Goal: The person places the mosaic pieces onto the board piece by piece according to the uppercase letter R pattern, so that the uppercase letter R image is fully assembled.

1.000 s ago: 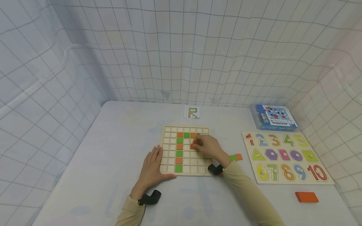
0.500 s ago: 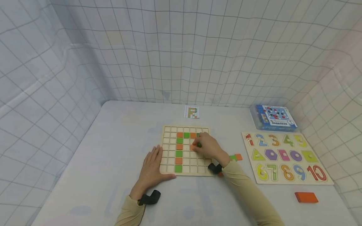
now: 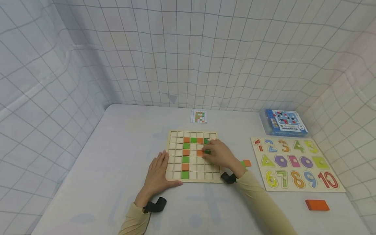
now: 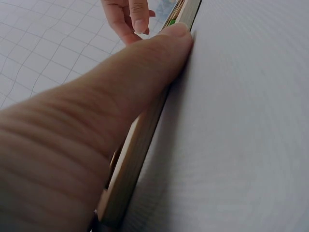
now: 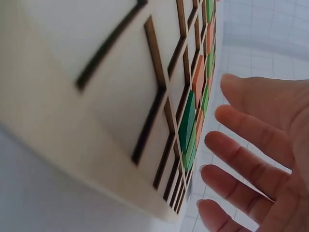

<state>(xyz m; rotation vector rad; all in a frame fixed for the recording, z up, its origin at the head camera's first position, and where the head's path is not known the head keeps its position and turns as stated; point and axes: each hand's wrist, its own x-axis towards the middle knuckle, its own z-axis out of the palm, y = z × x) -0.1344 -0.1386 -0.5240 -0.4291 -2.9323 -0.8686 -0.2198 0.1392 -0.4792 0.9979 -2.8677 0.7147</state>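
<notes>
A wooden grid board [image 3: 176,156] lies flat, with orange and green square tiles set in some cells. Down one column run alternating tiles, such as an orange tile [image 3: 186,152] and a green tile [image 3: 184,175]. My left hand [image 3: 157,174] lies flat along the board's left side, its thumb stretched along the front edge. Over the right half is my right hand [image 3: 221,155], close to an inner orange tile [image 3: 200,153] and a dark green tile [image 5: 187,123]. In the right wrist view its fingers are spread, with nothing between them.
Behind the board lies a small pattern card [image 3: 198,116]. To the right are a number-and-shape puzzle [image 3: 288,156], a blue box [image 3: 285,122] and an orange block [image 3: 317,205]. A loose orange tile [image 3: 247,163] lies beside the right forearm.
My right hand has let go of the tiles and shifted slightly right. The orange tile now sits in its cell beside the dark green one. The left hand has stayed put.
</notes>
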